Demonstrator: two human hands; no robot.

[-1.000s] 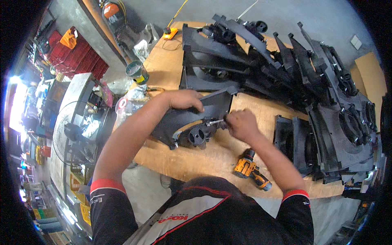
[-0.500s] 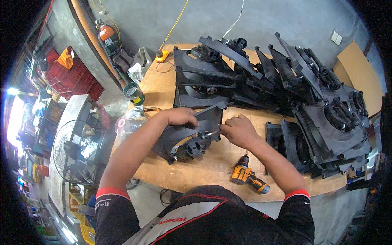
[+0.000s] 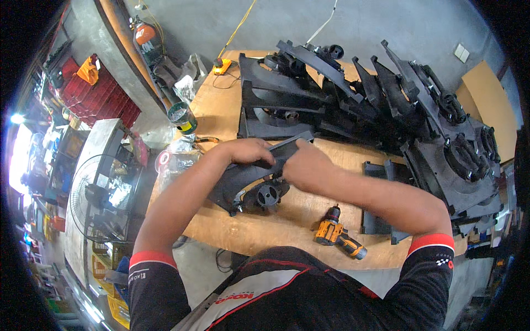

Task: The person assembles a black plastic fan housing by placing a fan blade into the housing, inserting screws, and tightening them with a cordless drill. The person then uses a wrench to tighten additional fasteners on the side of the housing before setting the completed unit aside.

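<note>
A black plastic fan shroud [image 3: 243, 179] with a round motor hub [image 3: 267, 196] lies on the wooden workbench [image 3: 259, 231] in front of me. My left hand [image 3: 251, 150] grips its upper edge. My right hand [image 3: 306, 164] is closed on the same upper edge just to the right, touching the left hand. Whether the right hand holds a small tool is hidden.
A yellow and black cordless drill [image 3: 337, 237] lies on the bench near its front edge. Stacks of black shrouds [image 3: 386, 105] cover the back and right. A green-lidded can [image 3: 181, 117], a plastic bag [image 3: 179, 160] and a floor fan [image 3: 99, 193] stand at left.
My right hand has moved left and up onto the shroud's upper edge beside the left hand. The view has shifted slightly.
</note>
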